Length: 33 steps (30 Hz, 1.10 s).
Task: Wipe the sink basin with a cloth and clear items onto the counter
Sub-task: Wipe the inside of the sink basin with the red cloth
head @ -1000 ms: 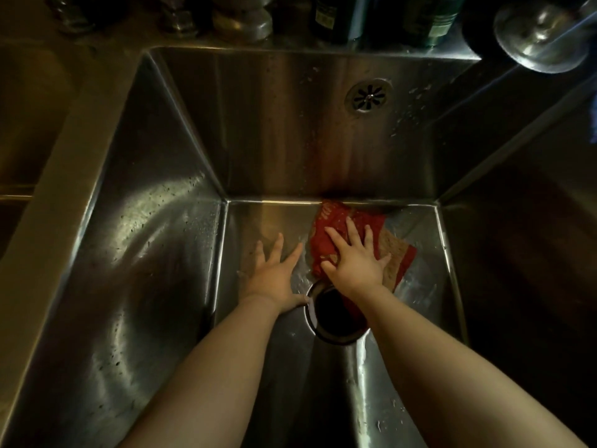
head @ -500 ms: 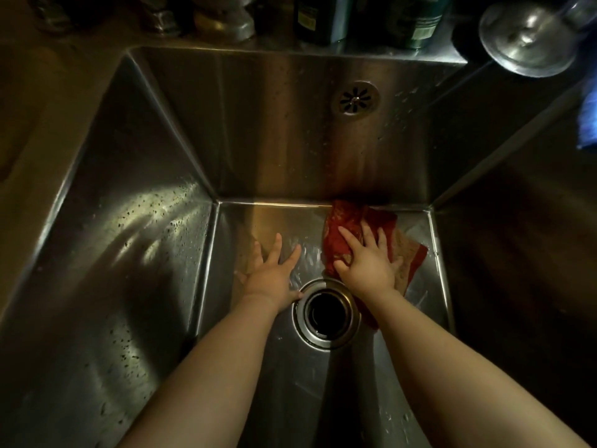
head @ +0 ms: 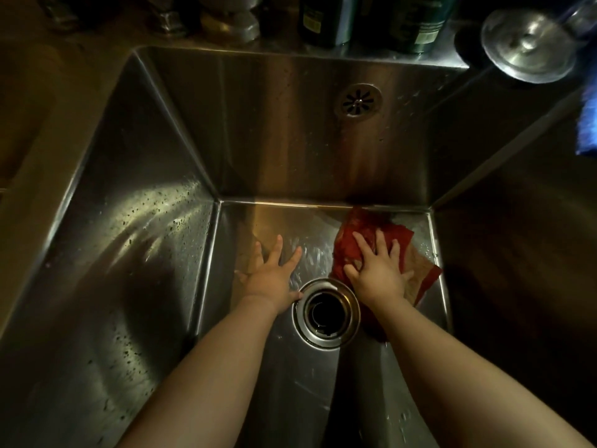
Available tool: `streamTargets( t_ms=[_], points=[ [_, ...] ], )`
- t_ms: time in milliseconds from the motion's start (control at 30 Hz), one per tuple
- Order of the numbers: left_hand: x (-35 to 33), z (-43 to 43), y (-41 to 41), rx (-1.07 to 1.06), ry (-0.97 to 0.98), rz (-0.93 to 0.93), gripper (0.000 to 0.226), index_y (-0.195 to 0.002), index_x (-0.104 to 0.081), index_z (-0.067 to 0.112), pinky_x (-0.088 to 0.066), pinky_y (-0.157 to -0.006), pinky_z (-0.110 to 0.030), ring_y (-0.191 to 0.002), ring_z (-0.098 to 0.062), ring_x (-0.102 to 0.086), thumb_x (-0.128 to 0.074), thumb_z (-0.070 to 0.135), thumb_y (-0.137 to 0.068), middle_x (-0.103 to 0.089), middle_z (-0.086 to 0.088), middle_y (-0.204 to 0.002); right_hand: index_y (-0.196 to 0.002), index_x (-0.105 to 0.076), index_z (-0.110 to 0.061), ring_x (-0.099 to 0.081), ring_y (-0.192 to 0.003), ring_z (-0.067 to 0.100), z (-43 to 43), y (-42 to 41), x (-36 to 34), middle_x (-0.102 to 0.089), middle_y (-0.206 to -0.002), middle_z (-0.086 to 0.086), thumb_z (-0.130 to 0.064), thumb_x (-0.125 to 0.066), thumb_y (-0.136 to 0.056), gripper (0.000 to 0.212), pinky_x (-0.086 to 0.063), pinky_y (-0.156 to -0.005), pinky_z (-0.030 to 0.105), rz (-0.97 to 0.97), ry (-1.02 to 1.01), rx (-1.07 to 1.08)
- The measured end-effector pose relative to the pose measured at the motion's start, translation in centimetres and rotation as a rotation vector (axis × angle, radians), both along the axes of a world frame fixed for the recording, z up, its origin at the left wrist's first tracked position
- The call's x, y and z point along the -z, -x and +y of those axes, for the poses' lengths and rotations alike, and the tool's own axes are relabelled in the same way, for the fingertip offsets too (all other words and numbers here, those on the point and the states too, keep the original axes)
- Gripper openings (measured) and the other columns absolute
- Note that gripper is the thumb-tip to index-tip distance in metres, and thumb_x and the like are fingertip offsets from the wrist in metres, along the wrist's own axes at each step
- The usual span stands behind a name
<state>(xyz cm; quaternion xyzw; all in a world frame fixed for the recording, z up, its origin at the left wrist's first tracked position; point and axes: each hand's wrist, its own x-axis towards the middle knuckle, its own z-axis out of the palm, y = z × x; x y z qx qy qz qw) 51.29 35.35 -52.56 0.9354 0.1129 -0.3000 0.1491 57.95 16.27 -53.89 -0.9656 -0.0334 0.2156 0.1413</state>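
Note:
Both my arms reach down into a deep steel sink basin. My right hand lies flat, fingers spread, pressing a red and tan cloth onto the basin floor near the back right corner, just right of the drain. My left hand rests flat and open on the bare wet floor left of the drain, holding nothing. The cloth's near edge is hidden under my right wrist.
An overflow grate sits in the back wall. On the ledge behind stand dark bottles and faucet bases. A round metal lid lies at the back right, a blue object at the right edge.
My right hand has slid the cloth to the right, away from the drain, which now shows fully. My left hand stays flat beside the drain.

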Motion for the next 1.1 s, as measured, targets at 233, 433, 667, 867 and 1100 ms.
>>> streamTargets(
  t_ms=[233, 433, 667, 867, 1100],
  points=[
    [0.3, 0.1, 0.0, 0.006, 0.001, -0.021, 0.089, -0.143, 0.003, 0.051, -0.011, -0.102, -0.073, -0.140, -0.034, 0.024, -0.062, 0.051, -0.082, 0.023, 0.011, -0.155, -0.142, -0.018, -0.049, 0.007, -0.142, 0.029, -1.5, -4.0, -0.2, 0.000, -0.158, -0.006, -0.055, -0.055, -0.080, 0.073, -0.015, -0.107, 0.068, -0.039, 0.014, -0.053],
    [0.3, 0.0, 0.1, 0.019, -0.017, -0.015, 0.090, -0.143, 0.005, 0.051, -0.012, -0.102, -0.073, -0.140, -0.034, 0.023, -0.061, 0.053, -0.082, 0.025, 0.011, -0.154, -0.142, -0.021, -0.047, 0.002, -0.142, 0.028, -1.3, -3.1, -0.5, -0.005, -0.156, -0.008, -0.062, -0.057, -0.073, 0.079, -0.016, -0.107, 0.066, -0.086, 0.067, -0.004],
    [0.5, 0.2, 0.7, 0.061, -0.053, -0.050, 0.086, -0.142, 0.010, 0.050, -0.014, -0.103, -0.071, -0.141, -0.034, 0.021, -0.053, 0.058, -0.085, 0.024, 0.009, -0.154, -0.141, -0.022, -0.046, -0.002, -0.142, 0.028, -1.5, 0.2, -1.1, -0.007, -0.155, -0.009, -0.059, -0.058, -0.074, 0.077, -0.026, -0.101, 0.063, -0.059, 0.037, -0.061],
    [1.0, 0.5, 3.9, 0.109, -0.081, -0.118, 0.069, -0.144, 0.009, 0.044, -0.013, -0.108, -0.064, -0.143, -0.029, 0.016, -0.036, 0.055, -0.093, 0.020, 0.007, -0.156, -0.141, -0.024, -0.046, -0.002, -0.143, 0.024, -1.8, 3.0, -1.2, -0.008, -0.155, -0.010, -0.056, -0.058, -0.078, 0.072, -0.025, -0.104, 0.059, -0.059, 0.026, -0.091],
    [0.7, 2.0, 5.7, 0.170, -0.063, -0.091, 0.069, -0.144, 0.007, 0.048, -0.007, -0.108, -0.066, -0.144, -0.023, 0.015, -0.039, 0.053, -0.093, 0.018, 0.009, -0.156, -0.138, -0.040, -0.031, -0.014, -0.140, 0.027, 0.2, 3.3, -1.6, -0.027, -0.151, -0.001, -0.035, -0.055, -0.089, 0.051, -0.025, -0.103, 0.060, -0.151, -0.099, 0.059]
  ],
)
